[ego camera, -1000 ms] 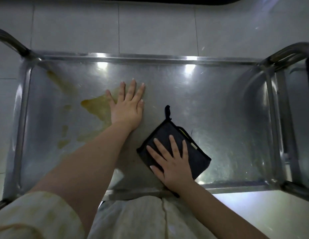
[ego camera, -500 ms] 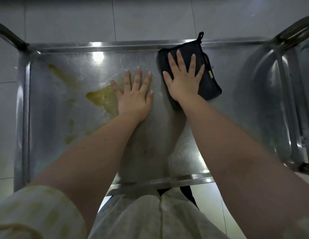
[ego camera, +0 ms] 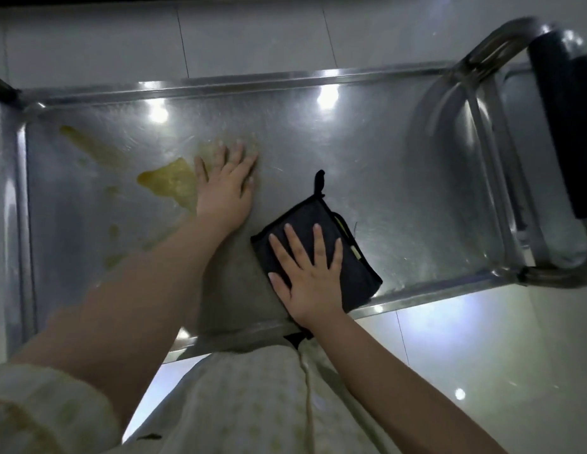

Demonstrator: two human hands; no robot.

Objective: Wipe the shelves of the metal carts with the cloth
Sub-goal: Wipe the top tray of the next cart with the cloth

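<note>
The metal cart's top shelf [ego camera: 400, 165] fills the view, a shiny steel tray with a raised rim. A folded dark cloth [ego camera: 357, 267] with a hanging loop lies near the shelf's front edge. My right hand [ego camera: 310, 273] presses flat on the cloth with fingers spread. My left hand [ego camera: 225, 181] rests flat on the bare metal at mid-shelf, fingers straight. A yellowish stain [ego camera: 169, 181] spreads just left of that hand, with smaller streaks toward the back left corner and front left.
A curved steel handle [ego camera: 488, 44] rises at the cart's right end, with a dark object [ego camera: 567, 126] beside it. Pale floor tiles [ego camera: 252, 37] surround the cart. My light patterned clothing [ego camera: 252, 404] shows below the front rim.
My right hand drew the cloth from the shelf's back edge to the front edge. My left hand stayed flat beside the stain.
</note>
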